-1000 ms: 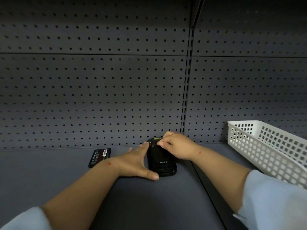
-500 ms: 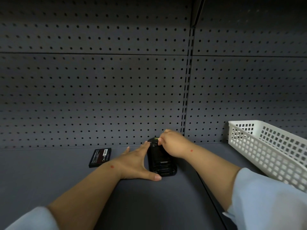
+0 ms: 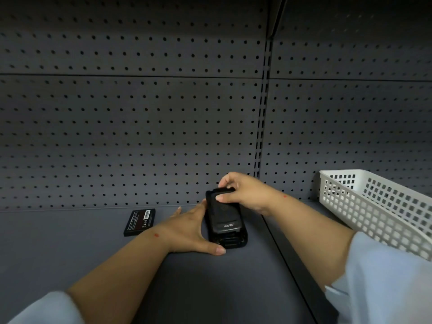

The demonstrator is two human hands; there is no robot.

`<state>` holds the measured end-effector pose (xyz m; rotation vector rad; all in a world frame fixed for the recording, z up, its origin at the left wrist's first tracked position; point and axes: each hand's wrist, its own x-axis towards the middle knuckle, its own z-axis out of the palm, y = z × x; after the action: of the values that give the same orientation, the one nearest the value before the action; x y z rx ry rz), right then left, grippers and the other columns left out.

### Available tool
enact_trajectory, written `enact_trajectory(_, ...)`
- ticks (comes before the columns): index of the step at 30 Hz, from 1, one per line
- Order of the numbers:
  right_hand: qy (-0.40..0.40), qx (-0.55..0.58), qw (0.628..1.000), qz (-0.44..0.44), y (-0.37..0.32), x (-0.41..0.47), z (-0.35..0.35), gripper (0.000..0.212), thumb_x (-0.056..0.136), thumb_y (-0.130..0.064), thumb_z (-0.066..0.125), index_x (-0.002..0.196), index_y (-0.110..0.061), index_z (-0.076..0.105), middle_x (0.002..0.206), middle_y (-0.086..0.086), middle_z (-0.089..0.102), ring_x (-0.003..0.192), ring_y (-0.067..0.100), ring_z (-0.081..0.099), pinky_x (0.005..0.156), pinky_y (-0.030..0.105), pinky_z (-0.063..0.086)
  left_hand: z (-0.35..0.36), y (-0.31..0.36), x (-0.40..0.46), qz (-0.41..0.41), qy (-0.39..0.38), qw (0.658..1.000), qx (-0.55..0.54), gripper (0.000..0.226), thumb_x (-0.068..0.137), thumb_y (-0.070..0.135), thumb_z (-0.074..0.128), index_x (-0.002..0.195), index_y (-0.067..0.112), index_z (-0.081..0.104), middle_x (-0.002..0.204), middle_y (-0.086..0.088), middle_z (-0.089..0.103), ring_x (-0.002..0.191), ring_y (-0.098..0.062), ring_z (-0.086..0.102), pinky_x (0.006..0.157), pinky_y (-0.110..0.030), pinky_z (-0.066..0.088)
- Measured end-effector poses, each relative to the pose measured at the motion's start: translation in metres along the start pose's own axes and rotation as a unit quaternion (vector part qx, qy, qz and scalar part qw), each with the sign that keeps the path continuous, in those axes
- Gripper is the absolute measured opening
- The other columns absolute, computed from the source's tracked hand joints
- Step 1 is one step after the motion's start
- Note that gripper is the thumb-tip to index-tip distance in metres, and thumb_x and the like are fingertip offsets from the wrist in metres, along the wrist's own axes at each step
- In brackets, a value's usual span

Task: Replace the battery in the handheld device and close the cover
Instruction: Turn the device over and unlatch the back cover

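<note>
A black handheld device [image 3: 230, 240] lies face down on the grey shelf, its near end towards me. Its battery cover [image 3: 221, 212], marked "urovo", is tilted up at the far end. My right hand [image 3: 245, 192] pinches that raised far end between thumb and fingers. My left hand [image 3: 192, 230] lies flat against the device's left side, thumb stretched along the shelf by its near corner. A loose flat black battery [image 3: 139, 222] with a white label rests on the shelf to the left, apart from both hands.
A white plastic lattice basket [image 3: 374, 206] stands at the right on the neighbouring shelf section. A grey pegboard wall [image 3: 140, 136] rises right behind the device. A seam [image 3: 287, 265] in the shelf runs just to the right of the device.
The cover lay flat on the device before; now my right hand has lifted its far end. My left hand has stayed against the device's side.
</note>
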<state>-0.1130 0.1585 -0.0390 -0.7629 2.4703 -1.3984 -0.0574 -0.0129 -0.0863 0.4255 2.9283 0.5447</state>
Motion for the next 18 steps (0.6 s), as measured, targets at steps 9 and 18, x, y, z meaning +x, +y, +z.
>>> enact_trajectory(9, 0.034, 0.215, 0.974, 0.062, 0.024, -0.031, -0.055, 0.013, 0.082, 0.0, 0.059, 0.087, -0.011, 0.059, 0.083, 0.006, 0.063, 0.08, 0.018, 0.061, 0.075, 0.029, 0.049, -0.003, 0.009, -0.006, -0.026, -0.014, 0.999, 0.02, 0.117, 0.066, 0.067, 0.062, 0.144, 0.023, -0.013, 0.158, 0.001, 0.001, 0.143, -0.016, 0.005, 0.117, -0.04, -0.008)
enact_trajectory(18, 0.037, -0.035, 0.989, 0.138, 0.062, -0.047, -0.065, 0.013, 0.077, -0.011, 0.07, 0.086, -0.017, 0.063, 0.083, 0.001, 0.065, 0.086, 0.015, 0.06, 0.094, 0.03, 0.042, -0.003, 0.008, -0.006, -0.027, -0.016, 0.999, 0.012, 0.118, 0.064, 0.068, 0.062, 0.144, 0.024, -0.013, 0.157, 0.001, -0.001, 0.143, -0.016, 0.005, 0.117, -0.041, -0.007)
